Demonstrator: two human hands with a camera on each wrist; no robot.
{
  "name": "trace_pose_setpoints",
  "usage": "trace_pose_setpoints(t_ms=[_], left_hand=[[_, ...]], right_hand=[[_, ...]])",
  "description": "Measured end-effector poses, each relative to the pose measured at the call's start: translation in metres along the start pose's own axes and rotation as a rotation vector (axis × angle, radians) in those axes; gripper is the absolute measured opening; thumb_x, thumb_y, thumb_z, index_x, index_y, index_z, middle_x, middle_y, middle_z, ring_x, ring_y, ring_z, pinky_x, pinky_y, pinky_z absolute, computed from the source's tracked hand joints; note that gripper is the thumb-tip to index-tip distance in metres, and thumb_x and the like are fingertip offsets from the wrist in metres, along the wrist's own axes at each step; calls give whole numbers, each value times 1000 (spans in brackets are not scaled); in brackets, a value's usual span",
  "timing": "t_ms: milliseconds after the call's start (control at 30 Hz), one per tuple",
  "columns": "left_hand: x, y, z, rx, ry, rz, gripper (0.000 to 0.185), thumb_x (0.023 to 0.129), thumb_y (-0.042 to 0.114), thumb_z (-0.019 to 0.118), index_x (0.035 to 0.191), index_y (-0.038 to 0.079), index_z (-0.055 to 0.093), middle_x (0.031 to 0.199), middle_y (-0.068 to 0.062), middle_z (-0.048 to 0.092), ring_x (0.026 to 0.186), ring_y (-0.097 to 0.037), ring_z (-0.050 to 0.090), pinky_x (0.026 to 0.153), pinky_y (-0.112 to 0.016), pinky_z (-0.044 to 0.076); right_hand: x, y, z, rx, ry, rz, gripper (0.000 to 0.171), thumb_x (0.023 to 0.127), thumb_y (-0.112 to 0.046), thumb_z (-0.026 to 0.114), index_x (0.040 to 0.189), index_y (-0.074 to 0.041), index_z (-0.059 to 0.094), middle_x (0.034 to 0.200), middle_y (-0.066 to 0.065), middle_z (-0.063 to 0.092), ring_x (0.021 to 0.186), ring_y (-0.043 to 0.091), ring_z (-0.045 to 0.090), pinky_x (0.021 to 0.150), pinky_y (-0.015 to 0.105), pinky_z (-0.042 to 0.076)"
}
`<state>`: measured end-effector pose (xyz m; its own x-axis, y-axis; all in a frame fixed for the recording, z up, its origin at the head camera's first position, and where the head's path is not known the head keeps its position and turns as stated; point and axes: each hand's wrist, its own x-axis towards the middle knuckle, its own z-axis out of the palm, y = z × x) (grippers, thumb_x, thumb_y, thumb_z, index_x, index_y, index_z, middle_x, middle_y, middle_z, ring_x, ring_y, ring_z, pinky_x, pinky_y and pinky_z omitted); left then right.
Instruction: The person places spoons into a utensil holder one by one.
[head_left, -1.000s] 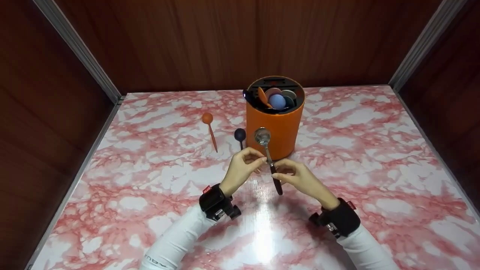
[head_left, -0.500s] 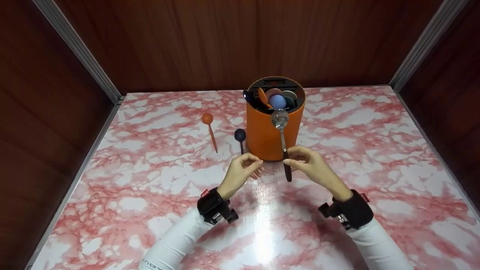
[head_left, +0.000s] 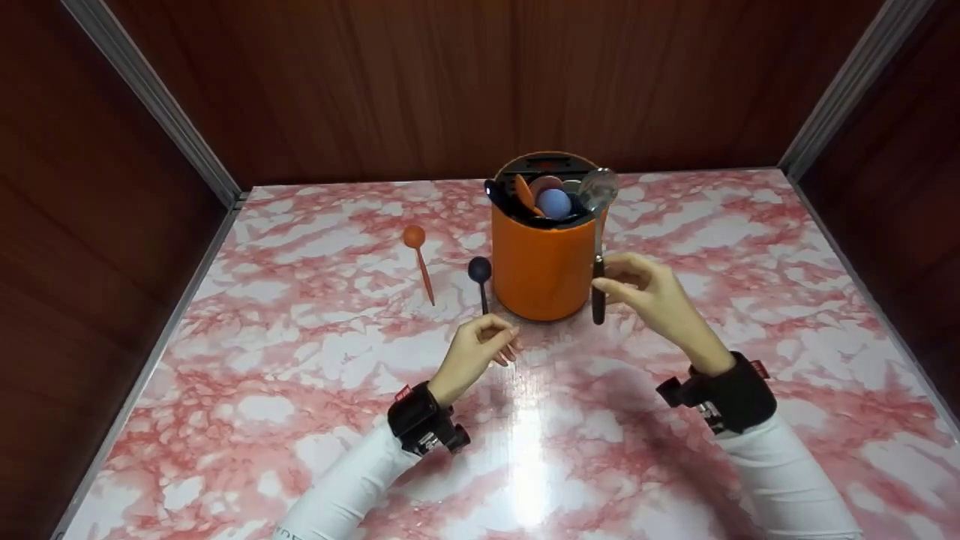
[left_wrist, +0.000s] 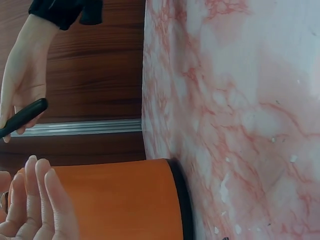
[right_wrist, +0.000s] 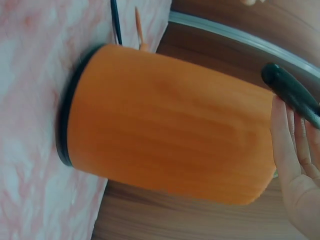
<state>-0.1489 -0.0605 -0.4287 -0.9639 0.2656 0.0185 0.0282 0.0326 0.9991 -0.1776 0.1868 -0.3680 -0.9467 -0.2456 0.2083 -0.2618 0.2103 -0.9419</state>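
Observation:
My right hand (head_left: 649,296) pinches the dark handle of a metal spoon (head_left: 598,191), held upright in the air at the front right of an orange utensil holder (head_left: 544,274). The spoon's bowl overlaps the holder's right rim in the head view. In the right wrist view the dark handle (right_wrist: 290,92) lies against the fingers. My left hand (head_left: 480,349) hovers with loosely bent fingers and holds nothing, just in front of a dark spoon (head_left: 479,271) lying on the table. Farther left lies an orange spoon (head_left: 415,238).
Several utensil heads, among them a lavender round one (head_left: 554,203) and an orange one (head_left: 523,193), stick out of the holder's black top. The marbled red and white table (head_left: 315,360) meets a brown wood-look wall (head_left: 420,82) behind the holder.
My right hand has carried the metal spoon up, away and to the right, toward the holder's rim. My left hand has come off the spoon and drawn back slightly.

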Motion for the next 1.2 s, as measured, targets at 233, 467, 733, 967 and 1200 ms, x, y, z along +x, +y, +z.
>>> trace_pose_setpoints(t_ms=[233, 467, 733, 967, 1200], left_hand=[[-2, -3, -4, 17, 3, -9, 17, 90, 4, 53, 95, -13, 56, 75, -8, 66, 60, -10, 59, 58, -27, 54], [-5, -5, -12, 25, 20, -9, 20, 90, 4, 52, 95, -15, 55, 72, 0, 65, 60, -11, 59, 60, -32, 55], [-9, -7, -16, 20, 26, -16, 21, 90, 5, 52, 96, -15, 55, 70, 5, 63, 60, -10, 59, 59, -29, 54], [-11, -8, -19, 15, 36, -32, 19, 91, 4, 51, 95, -13, 56, 69, 6, 62, 59, -9, 58, 58, -23, 52], [-14, -7, -18, 6, 45, -36, 19, 91, 3, 51, 96, -15, 55, 77, -18, 65, 60, -11, 59, 57, -23, 52]], right_hand=[[8, -6, -9, 5, 47, -44, 29, 86, -7, 63, 109, 10, 58, 85, -12, 64, 76, 3, 65, 69, 23, 57], [15, -11, -14, 31, 102, -28, 25, 87, -8, 63, 107, 5, 58, 84, -11, 64, 77, 4, 65, 71, 24, 57], [25, -22, -20, 87, 179, -80, 14, 86, -6, 63, 99, -8, 60, 83, -8, 67, 74, 5, 65, 68, 23, 57], [36, -35, -22, -21, 221, -115, 13, 86, -9, 64, 98, -10, 59, 82, -13, 66, 74, 2, 64, 68, 18, 55], [49, -43, -26, -22, 238, -130, 14, 85, -13, 66, 97, -13, 59, 82, -12, 65, 73, 2, 62, 68, 16, 55]])
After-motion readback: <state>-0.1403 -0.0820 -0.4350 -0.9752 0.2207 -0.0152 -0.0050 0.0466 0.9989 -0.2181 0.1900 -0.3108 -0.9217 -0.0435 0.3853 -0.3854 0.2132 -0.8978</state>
